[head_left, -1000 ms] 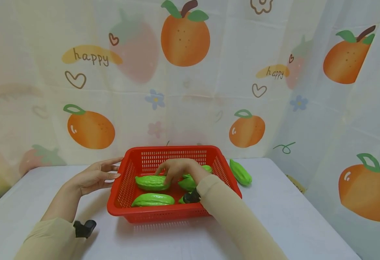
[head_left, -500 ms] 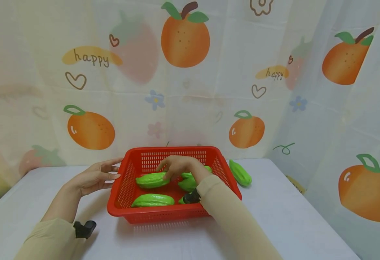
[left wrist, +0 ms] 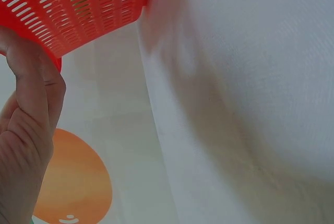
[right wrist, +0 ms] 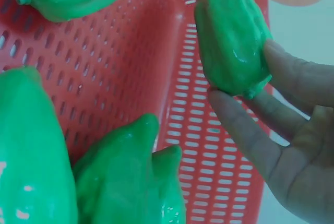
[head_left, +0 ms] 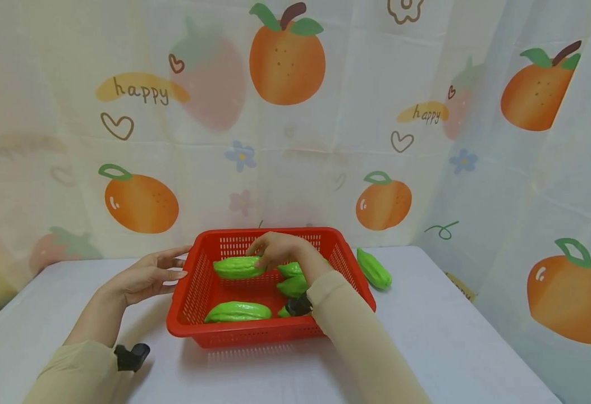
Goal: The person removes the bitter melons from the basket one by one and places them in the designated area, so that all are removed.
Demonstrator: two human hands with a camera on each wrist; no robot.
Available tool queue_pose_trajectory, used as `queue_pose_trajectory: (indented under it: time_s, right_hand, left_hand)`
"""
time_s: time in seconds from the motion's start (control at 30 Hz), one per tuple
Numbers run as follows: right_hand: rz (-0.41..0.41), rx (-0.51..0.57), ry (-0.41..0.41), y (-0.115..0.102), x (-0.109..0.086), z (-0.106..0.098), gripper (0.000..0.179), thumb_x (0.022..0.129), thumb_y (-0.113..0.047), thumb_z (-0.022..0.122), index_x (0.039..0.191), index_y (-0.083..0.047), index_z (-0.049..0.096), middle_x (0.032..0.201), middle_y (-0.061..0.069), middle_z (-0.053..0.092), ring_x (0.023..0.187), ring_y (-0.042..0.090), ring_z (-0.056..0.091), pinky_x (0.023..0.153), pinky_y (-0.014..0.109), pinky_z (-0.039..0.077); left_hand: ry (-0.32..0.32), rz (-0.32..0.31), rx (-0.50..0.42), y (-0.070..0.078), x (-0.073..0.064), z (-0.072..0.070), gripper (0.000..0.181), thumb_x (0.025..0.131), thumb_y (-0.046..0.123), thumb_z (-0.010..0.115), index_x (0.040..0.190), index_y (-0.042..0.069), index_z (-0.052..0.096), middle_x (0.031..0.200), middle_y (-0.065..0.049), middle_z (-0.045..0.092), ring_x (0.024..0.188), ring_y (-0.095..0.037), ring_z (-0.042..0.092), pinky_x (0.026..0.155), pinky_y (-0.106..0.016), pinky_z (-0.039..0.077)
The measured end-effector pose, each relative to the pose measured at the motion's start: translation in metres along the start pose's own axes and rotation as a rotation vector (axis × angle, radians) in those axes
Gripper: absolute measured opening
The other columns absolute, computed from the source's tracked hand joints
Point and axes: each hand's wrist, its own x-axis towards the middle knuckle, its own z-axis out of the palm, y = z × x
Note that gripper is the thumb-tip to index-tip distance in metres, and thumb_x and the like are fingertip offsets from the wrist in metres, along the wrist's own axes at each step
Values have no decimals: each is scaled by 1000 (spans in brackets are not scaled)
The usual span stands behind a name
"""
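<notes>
My right hand (head_left: pixel 281 249) reaches into a red plastic basket (head_left: pixel 234 329) and pinches one end of a bumpy green bitter melon (head_left: pixel 236 267). In the right wrist view, thumb and fingertips meet the near end of that bitter melon (right wrist: pixel 229 38), lifted off the basket floor. My left hand (head_left: pixel 149 275) grips the basket's left rim; the left wrist view shows its curled fingers (left wrist: pixel 36 78) against the edge. Other green gourds lie in the basket: one at the front left (head_left: pixel 238 311), several at the right, partly hidden by my right arm.
Outside the basket, a further green gourd (head_left: pixel 374 268) lies on the white table (head_left: pixel 452 336) to the right. Behind the table hangs a fruit-printed curtain (head_left: pixel 295 168). Each wrist carries a small black device (head_left: pixel 132 356).
My right hand has raised the bitter melon from the basket floor and moved it slightly toward the back. The left hand and the basket stay where they were.
</notes>
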Motion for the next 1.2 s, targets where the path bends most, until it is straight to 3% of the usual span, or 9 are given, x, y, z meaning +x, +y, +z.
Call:
queue_pose_trajectory:
  time_s: [0.23,0.53,0.77,1.0,1.2]
  right_hand:
    - [19,43,53,-8,-10,-4,46,95,-6,62,140,-8,54,151,13,47,110,25,68,102,46,52]
    - [23,140,150,-11,-20,-9,47,95,-12,62,141,-9,52,154,11,42,132,29,53,105,42,51]
    - [6,231,212,-15,-22,-10,44,95,-9,62,138,-6,55,151,13,45,124,28,59,107,43,50]
    - [-23,326,276,-19,-25,-12,46,95,-6,61,140,-5,52,147,19,47,128,31,56,106,43,51]
    - [-51,356,350,-23,-32,-16,45,97,-8,60,140,-6,50,143,20,50,113,27,63,101,39,53]
  left_hand:
    - [-4,5,-10,0,0,0,78,98,14,57,159,6,8,118,4,55,101,-8,65,89,-31,58]
    - [5,-5,-9,-1,2,1,78,98,14,57,159,8,9,118,5,54,102,-8,64,90,-32,58]
    - [18,-12,-3,-2,2,1,78,98,14,58,159,8,10,118,3,51,100,-8,63,90,-32,59]
    - [15,-9,-7,-3,2,0,78,98,13,57,159,7,10,118,4,52,100,-8,64,90,-32,58]
    - [4,4,-16,-2,1,0,77,98,13,56,159,7,9,117,4,54,101,-7,64,89,-31,59]
